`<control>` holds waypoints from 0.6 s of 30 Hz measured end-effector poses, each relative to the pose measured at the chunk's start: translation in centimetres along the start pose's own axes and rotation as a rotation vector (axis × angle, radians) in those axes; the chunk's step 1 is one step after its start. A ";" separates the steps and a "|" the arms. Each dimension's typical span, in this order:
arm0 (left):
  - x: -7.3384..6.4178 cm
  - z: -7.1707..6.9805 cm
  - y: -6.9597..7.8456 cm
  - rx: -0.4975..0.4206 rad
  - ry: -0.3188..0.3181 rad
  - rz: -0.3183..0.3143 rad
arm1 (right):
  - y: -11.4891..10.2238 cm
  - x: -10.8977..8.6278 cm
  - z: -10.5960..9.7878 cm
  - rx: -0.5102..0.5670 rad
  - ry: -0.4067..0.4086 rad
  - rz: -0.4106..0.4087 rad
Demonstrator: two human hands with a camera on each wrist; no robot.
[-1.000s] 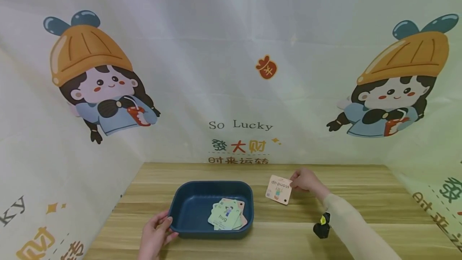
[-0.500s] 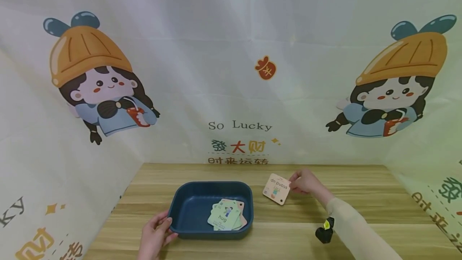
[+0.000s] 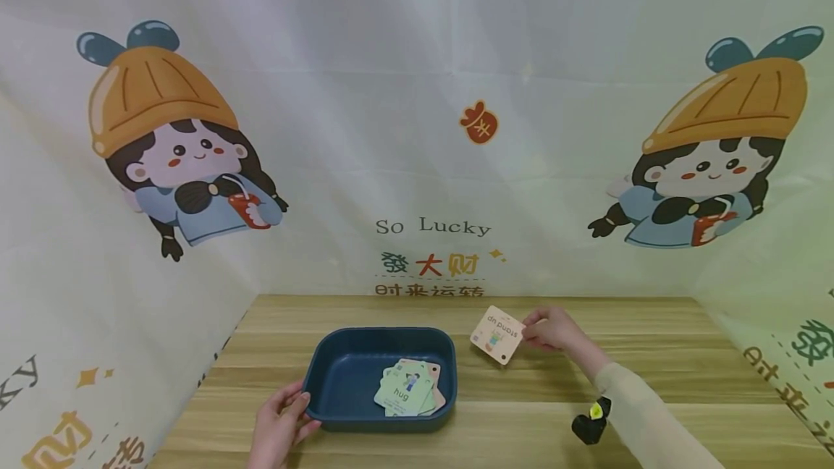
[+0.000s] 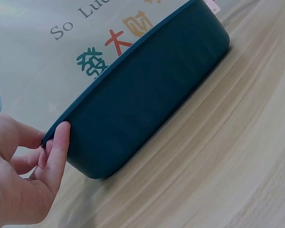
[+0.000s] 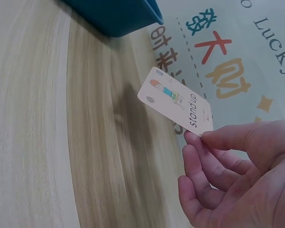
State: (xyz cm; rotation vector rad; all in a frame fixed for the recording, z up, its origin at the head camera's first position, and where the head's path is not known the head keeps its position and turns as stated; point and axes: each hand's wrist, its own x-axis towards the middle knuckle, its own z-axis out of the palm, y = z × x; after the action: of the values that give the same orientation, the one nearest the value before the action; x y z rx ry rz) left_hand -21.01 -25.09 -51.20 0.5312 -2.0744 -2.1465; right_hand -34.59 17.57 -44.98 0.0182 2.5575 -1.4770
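Observation:
A pink flash card (image 3: 497,335) marked "stand up" is pinched at one corner between the thumb and fingers of my right hand (image 3: 554,329). In the right wrist view the card (image 5: 176,99) is held above the table, its shadow on the wood. My left hand (image 3: 280,418) grips the left end of a dark blue rectangular bin (image 3: 381,424). The left wrist view shows thumb and fingers pinching the bin's rim (image 4: 57,126). Inside the bin, at its right side, lies a loose pile of green and pink cards, a "hug" card (image 3: 405,391) on top.
The wooden table (image 3: 521,425) meets a printed cloth backdrop (image 3: 417,165) at the back and both sides. A black device with a yellow mark (image 3: 591,422) is at my right sleeve (image 3: 651,415).
The "stand up" card has shifted slightly left and tilted in my right hand's pinch. My right wrist has moved a little to the right. The left hand and bin stay in place.

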 end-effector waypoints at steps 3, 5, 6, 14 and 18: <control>-0.8 0.3 0.8 0.003 0.003 0.024 | -0.1 -0.1 0.1 0.027 -0.007 0.001; -0.8 0.3 0.8 -0.002 0.003 0.033 | -0.2 -0.2 0.1 0.041 -0.015 -0.001; -0.8 0.3 0.8 -0.006 0.002 0.037 | -0.2 -0.3 0.1 0.053 -0.017 0.000; -0.6 0.2 0.5 -0.013 0.005 0.038 | -0.7 -0.5 0.3 0.087 -0.011 -0.001; -0.9 0.3 0.9 -0.005 -0.003 0.036 | -1.0 -0.6 0.4 0.109 -0.008 0.001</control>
State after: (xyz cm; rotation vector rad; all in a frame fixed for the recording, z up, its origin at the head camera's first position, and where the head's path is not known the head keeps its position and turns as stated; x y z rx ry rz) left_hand -20.40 -24.58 -50.18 0.4864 -2.0634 -2.1337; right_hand -34.03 16.79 -44.17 0.0286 2.4674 -1.6112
